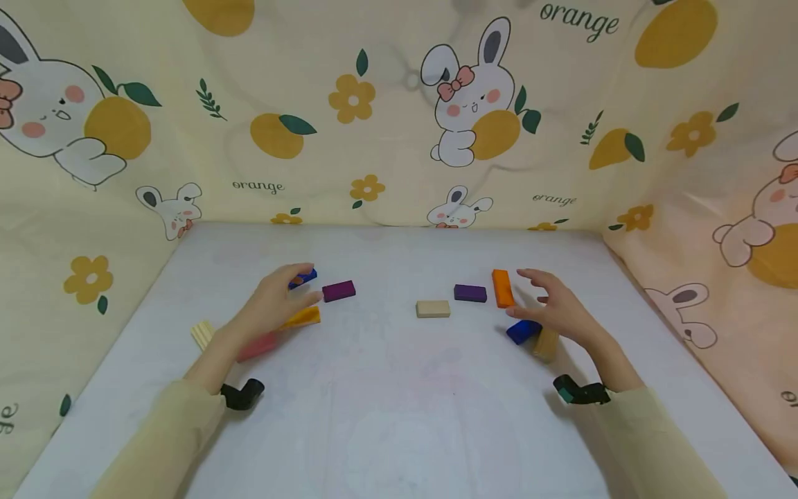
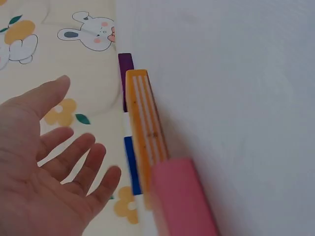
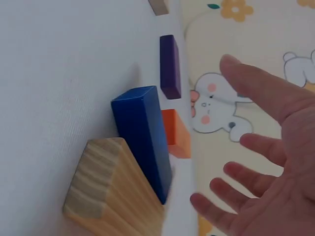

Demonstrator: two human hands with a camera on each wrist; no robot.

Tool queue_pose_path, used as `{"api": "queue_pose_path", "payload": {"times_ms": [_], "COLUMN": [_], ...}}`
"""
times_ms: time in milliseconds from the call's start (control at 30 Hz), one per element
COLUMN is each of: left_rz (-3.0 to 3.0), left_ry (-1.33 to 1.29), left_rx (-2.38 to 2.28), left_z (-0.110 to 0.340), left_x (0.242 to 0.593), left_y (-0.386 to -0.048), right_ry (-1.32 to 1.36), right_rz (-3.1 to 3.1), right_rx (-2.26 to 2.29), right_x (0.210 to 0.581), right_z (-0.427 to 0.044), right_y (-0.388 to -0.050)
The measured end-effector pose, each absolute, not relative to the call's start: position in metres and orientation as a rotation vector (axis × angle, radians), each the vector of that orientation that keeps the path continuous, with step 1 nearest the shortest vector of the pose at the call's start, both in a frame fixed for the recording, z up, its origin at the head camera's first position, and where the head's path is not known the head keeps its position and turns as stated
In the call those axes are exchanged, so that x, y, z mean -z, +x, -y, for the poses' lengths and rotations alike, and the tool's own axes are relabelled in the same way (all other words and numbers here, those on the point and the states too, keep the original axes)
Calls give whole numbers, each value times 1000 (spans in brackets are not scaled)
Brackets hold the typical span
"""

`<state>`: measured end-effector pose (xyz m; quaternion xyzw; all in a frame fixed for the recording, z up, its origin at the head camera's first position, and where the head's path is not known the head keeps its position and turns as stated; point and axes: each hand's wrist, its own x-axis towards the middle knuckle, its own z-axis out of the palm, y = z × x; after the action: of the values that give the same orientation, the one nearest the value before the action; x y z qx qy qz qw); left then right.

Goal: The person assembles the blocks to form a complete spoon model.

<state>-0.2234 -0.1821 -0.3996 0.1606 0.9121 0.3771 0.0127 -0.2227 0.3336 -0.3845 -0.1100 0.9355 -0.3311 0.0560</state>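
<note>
Left hand [image 1: 269, 302] and right hand [image 1: 561, 310]: fingers parted, neither holding anything. Left hand partly screens a blue block [image 1: 308, 276]. Table [image 1: 399, 416], cloth [image 1: 393, 152] behind, bears ten visible blocks [image 1: 433, 309]: five leftward, five rightward; two are blue.

The yellow block [image 2: 143, 120] is pale-striped — the pink block [image 2: 182, 199] plain.

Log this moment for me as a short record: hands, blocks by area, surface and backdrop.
Left hand: fingers spread, holding nothing
Right hand: fingers spread, holding nothing
Near left: left blue block, maroon block, yellow-orange block, pink block, pale ridged block
Middle: cream block
Near right: purple block, bright orange block, right blue block, wooden block
Surface: white tabletop
Backdrop: cloth with rabbits, oranges, flowers
</note>
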Motion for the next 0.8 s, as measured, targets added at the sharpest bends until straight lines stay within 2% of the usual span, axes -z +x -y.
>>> {"api": "queue_pose_path", "payload": {"times_ms": [133, 433, 800], "left_rz": [-2728, -2703, -2721], "left_ry": [529, 516, 462], "left_rx": [-1321, -1285, -1267], "left_z": [176, 160, 150], "left_x": [405, 412, 418], "left_y": [-233, -249, -255], "right_ry": [-260, -211, -129], "right_rz": [-2777, -2734, -2600], "right_rx": [1081, 1109, 1341], "right_x": [388, 393, 393], "right_z": [-333, -332, -339], "right_y": [-231, -249, -249]}}
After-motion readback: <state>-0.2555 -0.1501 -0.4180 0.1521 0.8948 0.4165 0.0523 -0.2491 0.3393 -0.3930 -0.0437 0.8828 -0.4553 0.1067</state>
